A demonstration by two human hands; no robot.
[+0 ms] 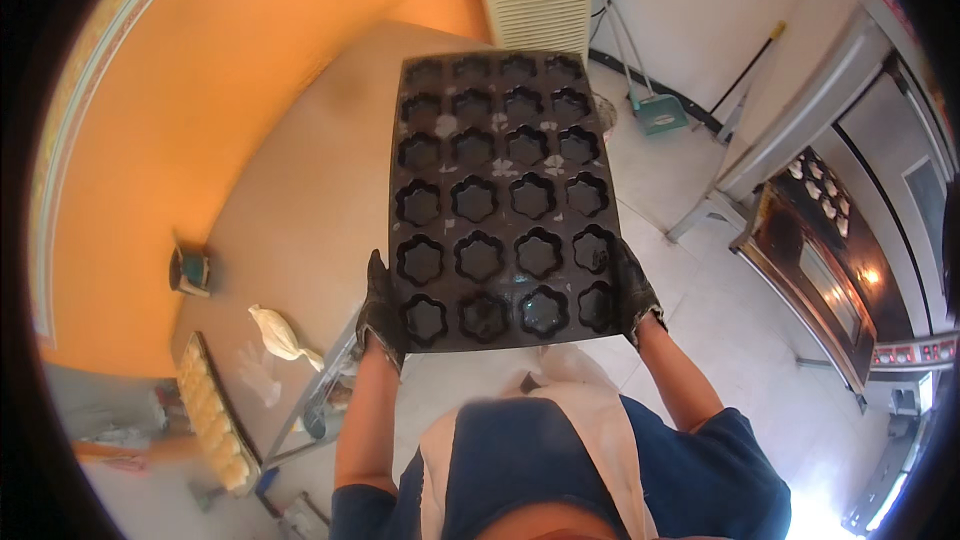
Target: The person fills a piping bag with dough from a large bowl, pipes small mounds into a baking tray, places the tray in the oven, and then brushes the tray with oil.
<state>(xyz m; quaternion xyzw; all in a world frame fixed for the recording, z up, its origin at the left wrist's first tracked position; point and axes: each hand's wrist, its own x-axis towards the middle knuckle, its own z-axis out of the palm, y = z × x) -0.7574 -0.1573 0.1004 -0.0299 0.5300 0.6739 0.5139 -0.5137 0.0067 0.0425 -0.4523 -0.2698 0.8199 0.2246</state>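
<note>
Between my two hands is a large dark baking mould tray with rows of flower-shaped cavities. The cavities look bare, and pale worn patches mark the surface between them. My left hand, in a black glove, grips the tray's left edge near its close end. On the opposite edge, my right hand wears a matching dark glove with a frayed cuff. Its fingers behind the tray are hidden. The tray's far end reaches toward the wall, above the edge of a brown tabletop.
On the table lie a filled piping bag, a clear plastic glove and a tray of pale baked goods. To the right, a deck oven has its door lowered, with pale pieces inside. A green dustpan stands on the floor.
</note>
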